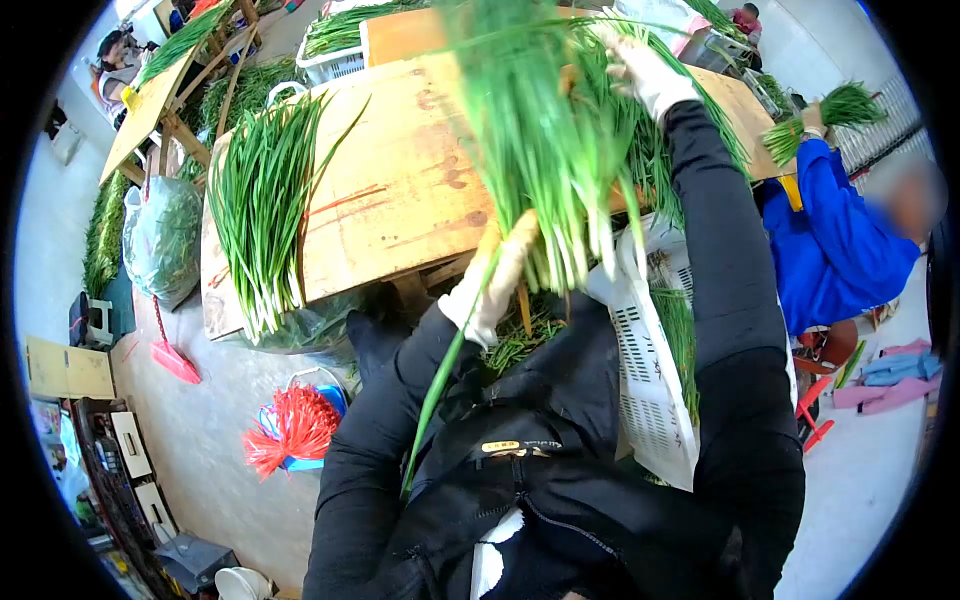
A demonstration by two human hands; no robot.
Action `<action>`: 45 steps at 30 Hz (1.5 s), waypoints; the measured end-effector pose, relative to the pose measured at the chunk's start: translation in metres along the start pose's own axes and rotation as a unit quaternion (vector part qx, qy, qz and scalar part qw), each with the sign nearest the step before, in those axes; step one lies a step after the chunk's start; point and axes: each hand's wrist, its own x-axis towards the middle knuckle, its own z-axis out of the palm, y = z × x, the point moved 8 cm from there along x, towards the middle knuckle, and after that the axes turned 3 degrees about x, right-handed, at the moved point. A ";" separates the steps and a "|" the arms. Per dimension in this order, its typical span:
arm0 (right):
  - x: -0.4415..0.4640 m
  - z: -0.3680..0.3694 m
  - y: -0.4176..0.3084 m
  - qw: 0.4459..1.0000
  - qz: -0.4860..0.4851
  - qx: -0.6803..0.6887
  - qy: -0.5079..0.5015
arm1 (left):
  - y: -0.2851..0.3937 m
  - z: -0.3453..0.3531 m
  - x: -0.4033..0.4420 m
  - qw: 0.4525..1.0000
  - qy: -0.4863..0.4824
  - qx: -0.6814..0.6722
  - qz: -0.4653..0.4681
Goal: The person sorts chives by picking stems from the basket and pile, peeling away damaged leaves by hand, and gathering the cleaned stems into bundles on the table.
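Note:
A big bunch of green stalks [545, 150] with pale lower ends, partly blurred, lies over the wooden table [400, 150]. My left hand [495, 280], in a pale glove, is closed at the table's front edge, beside the white stalk ends; one long green stalk [435, 400] hangs from it toward my lap. In another pale glove, my right hand [645, 75] has its fingers apart at the upper right side of the bunch, over the leaves. A separate pile of green stalks [265, 205] rests on the table's left part, white ends toward me.
White perforated crate [655, 400] stands by my right leg. A blue container holds red strips [295, 425] on the floor at left. A filled plastic bag [162, 245] hangs left. At right, a co-worker in blue [830, 240] holds a green bunch [850, 108].

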 end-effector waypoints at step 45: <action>0.018 0.320 -0.012 0.857 -0.254 -0.440 -0.088 | -0.069 -0.099 -0.060 0.945 0.080 0.316 0.031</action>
